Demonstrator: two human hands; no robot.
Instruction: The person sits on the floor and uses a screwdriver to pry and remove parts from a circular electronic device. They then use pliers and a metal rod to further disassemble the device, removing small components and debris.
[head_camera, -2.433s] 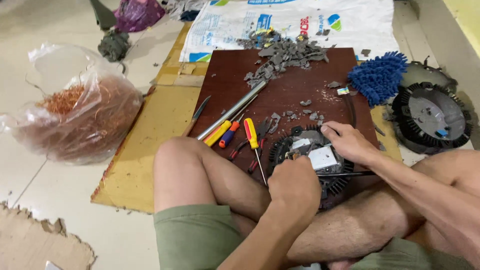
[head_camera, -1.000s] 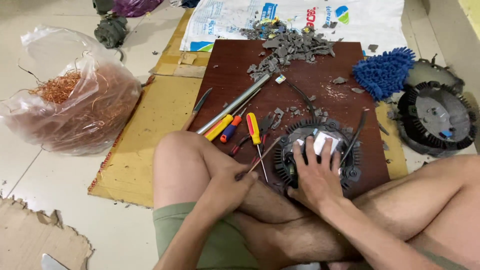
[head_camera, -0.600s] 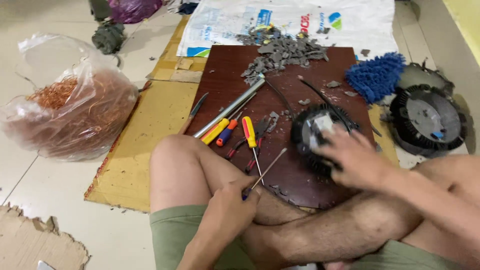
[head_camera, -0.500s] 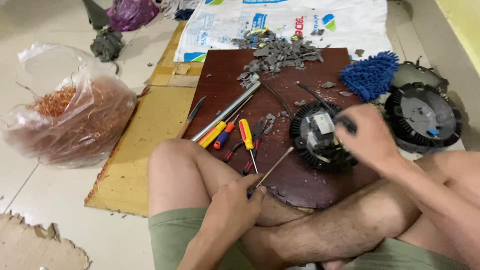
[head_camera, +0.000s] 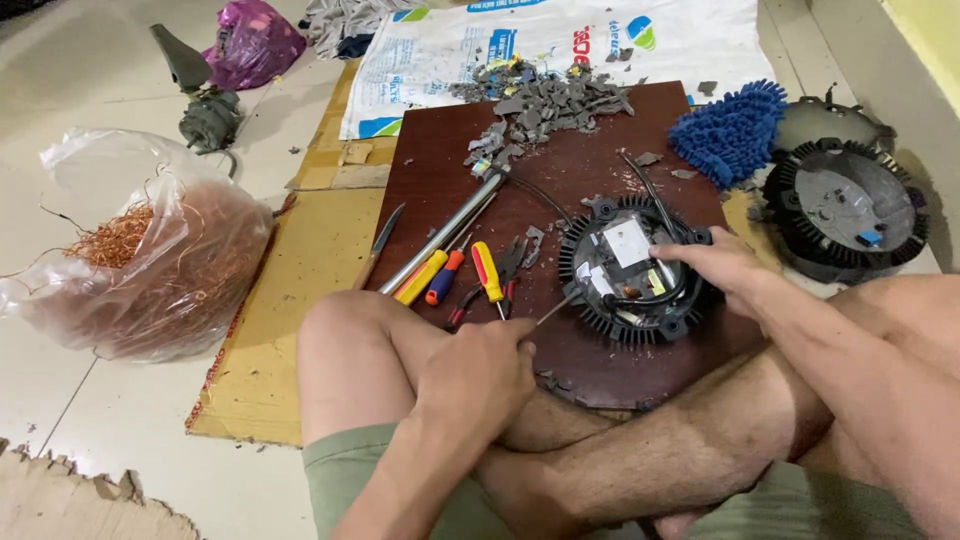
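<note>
The person sits cross-legged on the floor, and the left hand (head_camera: 478, 375) is curled shut around the handle of a thin screwdriver (head_camera: 552, 311), the handle buried in the fist so that only the bare shaft shows. The shaft sticks out up and to the right of that fist, its long axis slanting toward a round black finned housing (head_camera: 632, 270), and the tip seems to meet the housing's lower left rim (it is too fine to be sure it touches). The right hand (head_camera: 722, 268) lies on the housing's right edge, fingers spread and pressed down over the rim, pinning it flat.

Just above the left fist lie loose tools: a yellow-handled screwdriver (head_camera: 487, 272), another with a red and blue handle (head_camera: 443, 279), and a long metal tube (head_camera: 440, 234) running diagonally away. Beyond the housing, farther from both hands, is a heap of grey broken bits (head_camera: 548, 100).

All this rests on a dark brown board (head_camera: 440, 150) laid over cardboard (head_camera: 300, 290) on a pale tiled floor (head_camera: 60, 90). Right of the right hand sits a blue fluffy mitt (head_camera: 732, 130) and a second round housing (head_camera: 848, 212); well to the left of the left fist is a clear bag of copper wire (head_camera: 150, 260).
</note>
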